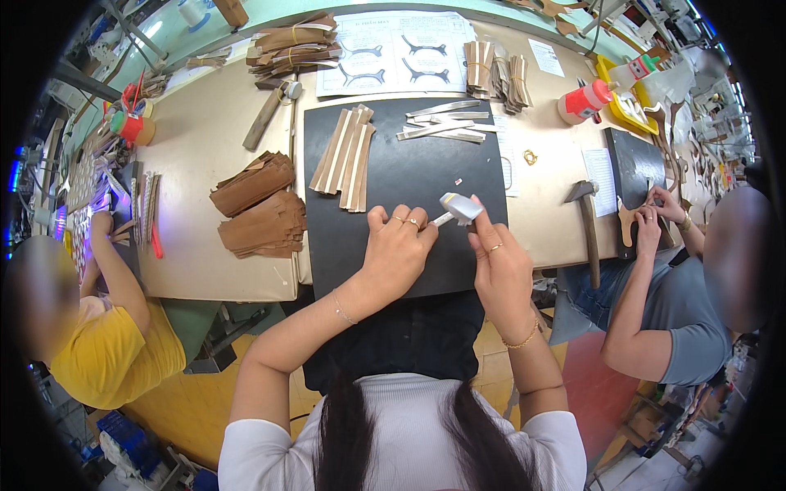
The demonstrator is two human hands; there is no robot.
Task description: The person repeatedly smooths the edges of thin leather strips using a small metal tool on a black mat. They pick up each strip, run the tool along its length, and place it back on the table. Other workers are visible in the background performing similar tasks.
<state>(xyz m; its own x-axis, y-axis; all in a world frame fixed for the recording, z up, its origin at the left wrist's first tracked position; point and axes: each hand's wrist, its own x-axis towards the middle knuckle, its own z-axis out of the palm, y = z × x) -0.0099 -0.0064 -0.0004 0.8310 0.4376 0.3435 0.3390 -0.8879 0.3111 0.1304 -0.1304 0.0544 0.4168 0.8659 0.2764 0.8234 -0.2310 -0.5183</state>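
Note:
Over the front half of the black mat (389,260), my left hand (397,250) is closed, its fingers curled around the end of a narrow pale strip (443,219). That strip runs right to a silvery-white piece that looks like a tape roll (463,207), with a yellowish edge. My right hand (499,266) grips this roll from its right side, thumb and fingers pressed to it. Beyond my hands, brown and pale leather strips (344,159) lie side by side on the mat. Several whitish strips (449,123) are loosely crossed at the mat's far right.
Brown leather stacks (262,225) lie left of the mat, with a hammer (274,113) behind them. Banded bundles (295,45) and a printed diagram sheet (393,78) are at the back. Another hammer (585,221) and red bottles (583,102) are right. Co-workers sit either side.

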